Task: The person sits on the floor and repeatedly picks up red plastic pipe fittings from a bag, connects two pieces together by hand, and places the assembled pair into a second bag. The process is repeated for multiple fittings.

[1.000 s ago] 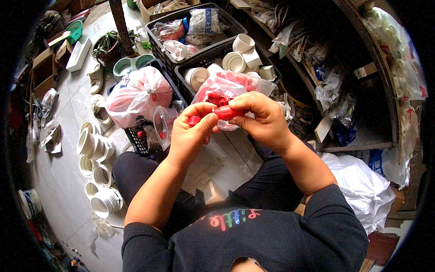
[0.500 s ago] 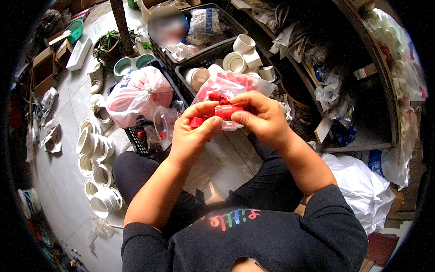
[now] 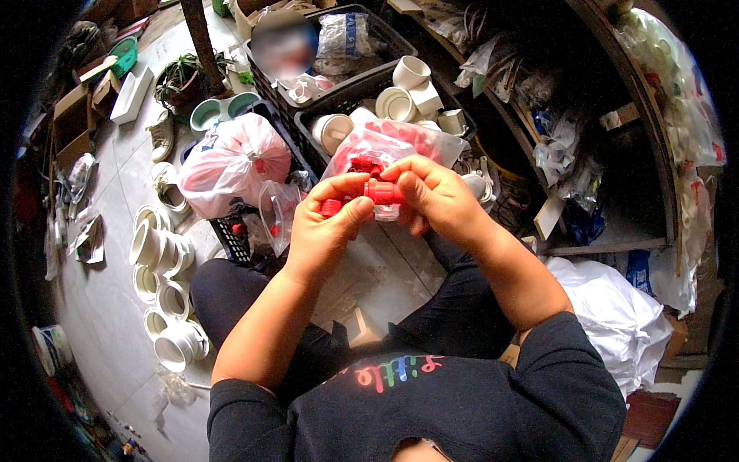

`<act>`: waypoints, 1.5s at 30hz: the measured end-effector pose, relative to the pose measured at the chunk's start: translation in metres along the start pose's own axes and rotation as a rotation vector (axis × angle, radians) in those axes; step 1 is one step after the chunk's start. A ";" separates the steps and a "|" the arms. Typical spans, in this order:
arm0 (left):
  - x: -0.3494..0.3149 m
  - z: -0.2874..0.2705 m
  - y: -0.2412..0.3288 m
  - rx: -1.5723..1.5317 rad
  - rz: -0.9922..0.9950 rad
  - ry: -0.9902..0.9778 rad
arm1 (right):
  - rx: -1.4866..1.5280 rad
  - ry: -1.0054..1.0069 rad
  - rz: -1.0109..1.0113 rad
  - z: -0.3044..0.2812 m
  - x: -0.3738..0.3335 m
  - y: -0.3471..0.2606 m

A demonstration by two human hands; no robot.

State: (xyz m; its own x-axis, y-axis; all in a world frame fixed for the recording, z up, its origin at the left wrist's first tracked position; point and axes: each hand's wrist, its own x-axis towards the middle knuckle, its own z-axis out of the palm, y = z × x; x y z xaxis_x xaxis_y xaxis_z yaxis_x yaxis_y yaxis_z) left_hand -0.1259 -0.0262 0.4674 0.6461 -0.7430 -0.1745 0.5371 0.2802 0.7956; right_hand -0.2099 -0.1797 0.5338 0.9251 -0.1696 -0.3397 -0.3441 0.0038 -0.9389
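Note:
Both hands meet in front of me around a red plastic pipe fitting [image 3: 382, 192]. My left hand [image 3: 323, 219] is closed on it, with its threaded red end showing below the index finger. My right hand [image 3: 439, 200] pinches the collar end between thumb and index finger; its other fingers curl underneath. Just behind the hands lies an open clear plastic bag [image 3: 443, 144] full of similar red fittings. Part of that bag is hidden by my fingers.
A tied translucent bag [image 3: 235, 162] of red pieces rests on a dark basket at left. White pipe fittings fill a black crate [image 3: 308, 115]; more white pipe fittings [image 3: 178, 345] stand in rows on the tiled floor. Shelves [image 3: 654, 177] rise at right, above a white sack [image 3: 608, 327].
My right hand has shifted its grip on the red fitting, its thumb now raised and its other fingers curled beneath. My left hand keeps its hold.

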 end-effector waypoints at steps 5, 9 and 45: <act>0.000 0.002 0.000 -0.009 0.025 -0.004 | -0.201 0.068 -0.323 0.010 0.000 0.006; 0.000 0.000 -0.001 -0.009 0.016 -0.006 | 0.070 0.081 -0.022 0.011 -0.003 -0.009; 0.000 0.000 -0.003 -0.072 0.041 0.005 | -0.082 0.063 -0.061 0.009 -0.004 -0.006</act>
State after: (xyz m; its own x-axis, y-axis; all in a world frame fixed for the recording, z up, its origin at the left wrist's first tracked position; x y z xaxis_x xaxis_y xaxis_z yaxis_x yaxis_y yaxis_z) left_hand -0.1277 -0.0271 0.4653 0.6711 -0.7269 -0.1458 0.5477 0.3534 0.7584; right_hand -0.2100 -0.1706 0.5405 0.9338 -0.2283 -0.2755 -0.3017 -0.0887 -0.9493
